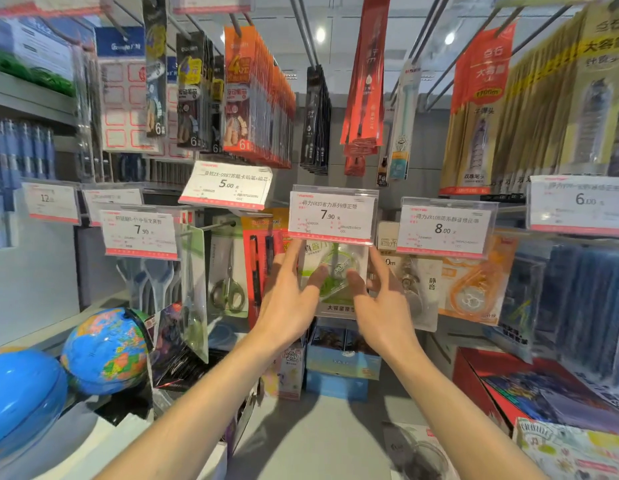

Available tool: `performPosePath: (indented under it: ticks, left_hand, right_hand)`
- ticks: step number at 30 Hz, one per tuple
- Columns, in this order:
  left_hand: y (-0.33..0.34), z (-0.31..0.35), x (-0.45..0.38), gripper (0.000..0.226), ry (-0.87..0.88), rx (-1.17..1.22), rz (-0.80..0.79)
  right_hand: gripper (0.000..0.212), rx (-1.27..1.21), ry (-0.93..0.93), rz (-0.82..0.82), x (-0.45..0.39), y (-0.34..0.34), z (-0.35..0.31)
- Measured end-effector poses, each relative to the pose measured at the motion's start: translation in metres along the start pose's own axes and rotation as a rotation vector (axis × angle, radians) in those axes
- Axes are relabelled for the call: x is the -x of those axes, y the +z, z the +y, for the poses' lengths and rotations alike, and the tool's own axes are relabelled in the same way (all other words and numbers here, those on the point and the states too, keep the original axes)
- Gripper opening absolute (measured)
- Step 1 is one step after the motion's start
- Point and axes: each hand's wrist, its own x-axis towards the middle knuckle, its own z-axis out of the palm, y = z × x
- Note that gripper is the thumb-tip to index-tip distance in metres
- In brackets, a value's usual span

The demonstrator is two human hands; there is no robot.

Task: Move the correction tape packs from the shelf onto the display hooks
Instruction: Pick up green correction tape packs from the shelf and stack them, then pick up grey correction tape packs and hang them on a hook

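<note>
Hanging at the centre of the display: one green correction tape pack [335, 278], clear-fronted, sitting just below the 7.90 price tag [332, 214]. Its top edge is hiding behind that tag, so whether the hole is already on the hook cannot be told.

Left hand [287, 299]: holding the pack's left edge, thumb lying on the front face, the other fingers [290, 254] reaching up along and behind the side. Fingers are pinching the pack lightly, not spread.

Right hand [380, 306]: holding the right edge the same way, thumb on the front, index finger pointing up beside the pack toward the tag. Also pinching the pack.

Step in hand, by judgement: the pack is being seated on its hook, or squared once on it. The next move is likely calling for feeling the hole onto the hook tip behind the tag, sliding the pack back, then letting go with both hands and reaching down for another.

Neighbouring items: an orange tape pack [474, 289] is hanging to the right under the 8.00 tag [445, 230]; a grey-white pack [415, 285] is hanging between the two, just beside the right hand. Scissors [228, 289] and a red pen card [263, 258] are hanging to the left.

Below: a shelf [322, 438] is carrying small boxes [342, 358]; two globes [107, 351] are sitting at lower left.
</note>
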Motion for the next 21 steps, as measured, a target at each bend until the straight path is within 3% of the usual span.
performPosePath:
  ticks: [6,10,16,21]
  left_hand:
    - [-0.017,0.004,0.031,0.06,0.039,-0.044,-0.014]
    - [-0.033,0.008,0.057,0.05,0.005,-0.065,-0.031]
    - [-0.038,0.003,0.099,0.018,-0.058,-0.007,-0.11]
    - [-0.018,-0.026,0.11,0.01,-0.115,-0.019,-0.358]
  right_hand:
    - [0.037,-0.097,0.0,0.025,0.019,-0.023,0.002]
    - [0.006,-0.14,0.051,0.038,0.042,-0.041,0.006]
    - [0.011,-0.301,0.109,0.094,0.083,-0.058,0.02]
    - [0.014,-0.213,0.177,0.134,0.125,-0.065,0.046]
